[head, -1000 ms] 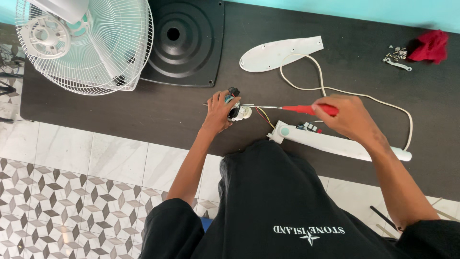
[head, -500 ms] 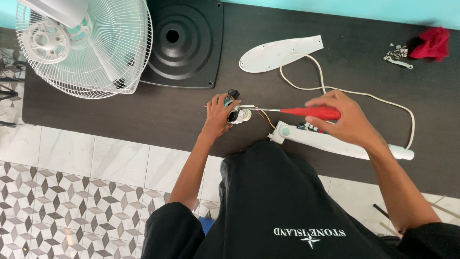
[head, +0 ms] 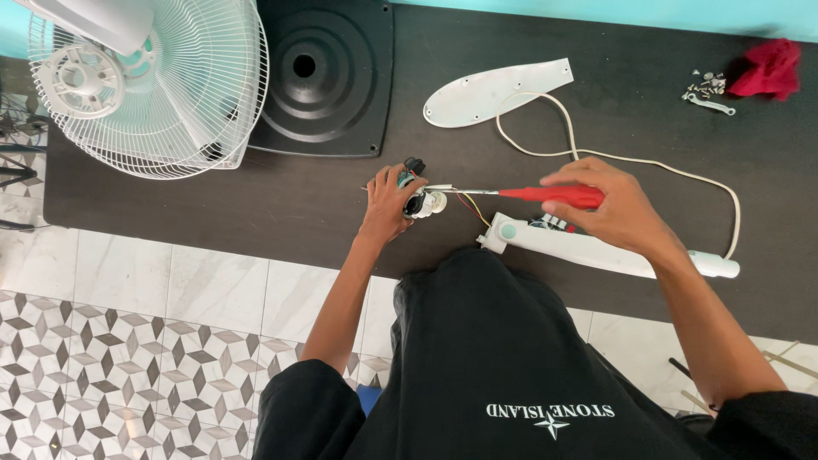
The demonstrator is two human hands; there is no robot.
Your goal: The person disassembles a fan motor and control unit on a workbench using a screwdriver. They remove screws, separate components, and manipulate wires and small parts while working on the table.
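Observation:
My left hand (head: 388, 204) grips a small white and black switch part (head: 420, 198) with coloured wires, held just above the dark table (head: 213, 204). My right hand (head: 615, 204) holds a red-handled screwdriver (head: 545, 195) level, its metal tip pointing left into that part. Thin wires run from the part to a long white fan housing (head: 596, 251) lying under my right hand. A white cord (head: 648, 162) loops from the housing's right end across the table.
A white fan head with wire guard (head: 145, 85) stands at the far left beside a black square base (head: 328, 77). A white cover plate (head: 494, 89) lies in the middle. Loose screws (head: 705, 85) and a red cloth (head: 771, 66) sit far right. Tiled floor lies below.
My right hand and the screwdriver have shifted slightly; the tip stays at the switch part. My left hand keeps its hold in the same spot.

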